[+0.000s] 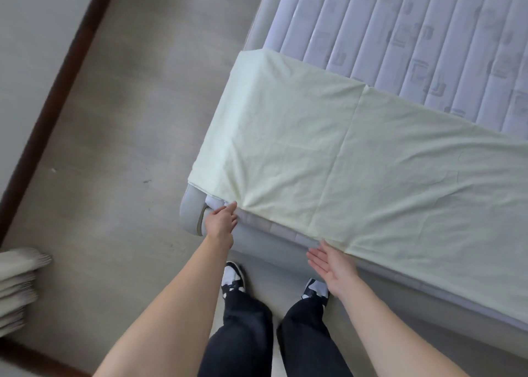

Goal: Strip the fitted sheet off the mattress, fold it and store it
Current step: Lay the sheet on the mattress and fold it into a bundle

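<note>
The quilted mattress [428,33] stretches away beyond both hands, bare at its far part. The pale green sheet [343,153] lies folded in a flat band across its near end, the hem running just above the fingertips of each hand. The left hand [221,219] reaches to the sheet's corner, fingertips touching the fabric; whether it pinches cannot be told. The right hand [333,268] hovers relaxed, palm up, fingers straight, just below the hem.
</note>
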